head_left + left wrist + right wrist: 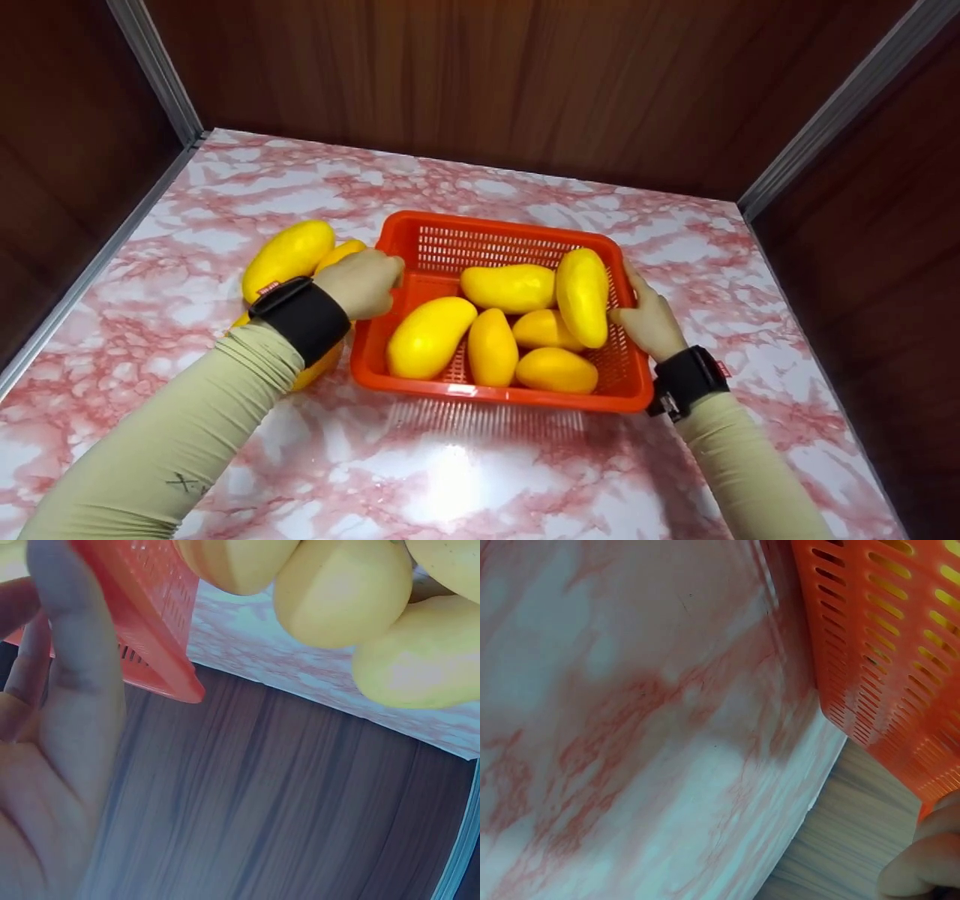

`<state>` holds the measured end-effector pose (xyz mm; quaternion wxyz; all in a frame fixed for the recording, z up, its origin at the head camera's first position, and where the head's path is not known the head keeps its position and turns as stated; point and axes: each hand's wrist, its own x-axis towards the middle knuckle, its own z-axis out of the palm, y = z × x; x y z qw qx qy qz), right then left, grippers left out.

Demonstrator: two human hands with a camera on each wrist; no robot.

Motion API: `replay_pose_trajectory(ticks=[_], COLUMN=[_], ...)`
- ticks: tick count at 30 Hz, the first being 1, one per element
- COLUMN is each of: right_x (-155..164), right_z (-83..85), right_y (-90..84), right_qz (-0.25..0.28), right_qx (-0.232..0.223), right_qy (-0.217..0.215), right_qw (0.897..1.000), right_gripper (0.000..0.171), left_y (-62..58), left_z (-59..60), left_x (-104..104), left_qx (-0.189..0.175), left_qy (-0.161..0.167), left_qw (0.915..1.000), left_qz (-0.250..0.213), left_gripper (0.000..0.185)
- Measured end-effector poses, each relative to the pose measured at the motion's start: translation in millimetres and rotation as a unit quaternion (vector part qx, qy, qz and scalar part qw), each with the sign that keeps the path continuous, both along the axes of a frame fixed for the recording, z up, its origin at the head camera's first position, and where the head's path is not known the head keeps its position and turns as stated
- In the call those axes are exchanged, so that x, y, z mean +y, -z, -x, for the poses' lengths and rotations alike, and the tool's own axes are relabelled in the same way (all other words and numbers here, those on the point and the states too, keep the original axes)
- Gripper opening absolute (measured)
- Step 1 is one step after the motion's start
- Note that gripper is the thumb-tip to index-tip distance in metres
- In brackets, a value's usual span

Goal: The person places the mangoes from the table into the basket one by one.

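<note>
Marble-pattern tabletop (247,187) carries orange slotted basket (450,236), mid-table, six mangoes (429,337) inside. Left hand (361,283) curls over left rim, right hand (651,321) clasps right wall. Keep both grips level; loose mangoes (289,256) touch the left side.

A table (525,480) with a glossy pink-and-white marbled top fills the floor of a booth. Dark wood-grain walls (465,82) close it on three sides, with metal strips (154,67) at the corners. A lamp glare (450,469) shines near the front.
</note>
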<state>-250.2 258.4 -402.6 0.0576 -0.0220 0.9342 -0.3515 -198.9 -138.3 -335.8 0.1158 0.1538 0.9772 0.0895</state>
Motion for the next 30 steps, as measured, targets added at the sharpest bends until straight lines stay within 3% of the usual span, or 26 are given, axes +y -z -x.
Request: replay_pose_trajectory(ticks=[7, 13, 18, 21, 30], right_x=[0.0, 0.0, -0.1, -0.4, 0.2], right_z=[-0.2, -1.0, -1.6, -1.2, -1.3], right_y=[0.5, 0.6, 0.7, 0.8, 1.8], right_qz=[0.007, 0.003, 0.007, 0.012, 0.017], right_qx=[0.006, 0.014, 0.009, 0.001, 0.007], right_qy=[-0.001, 0.0, 0.0, 0.004, 0.002], right_qw=[1.0, 1.0, 1.0, 1.0, 1.0], right_gripper=[0.093, 0.093, 0.093, 0.093, 0.091], left_y=[2.4, 6.4, 12.6, 16.2, 32.2], left_z=[-2.2, -6.0, -9.9, -13.0, -23.6], left_x=[-7.1, -17.6, -28.2, -32.1, -40.0], left_qx=[0.033, 0.054, 0.056, 0.046, -0.002], left_qy=[-0.009, -0.016, -0.04, -0.063, -0.086], left_qw=[0.9993, 0.9974, 0.9966, 0.9967, 0.9954], left_qz=[-0.014, -0.046, -0.045, -0.022, 0.042], left_gripper=[0.02, 0.031, 0.034, 0.034, 0.047])
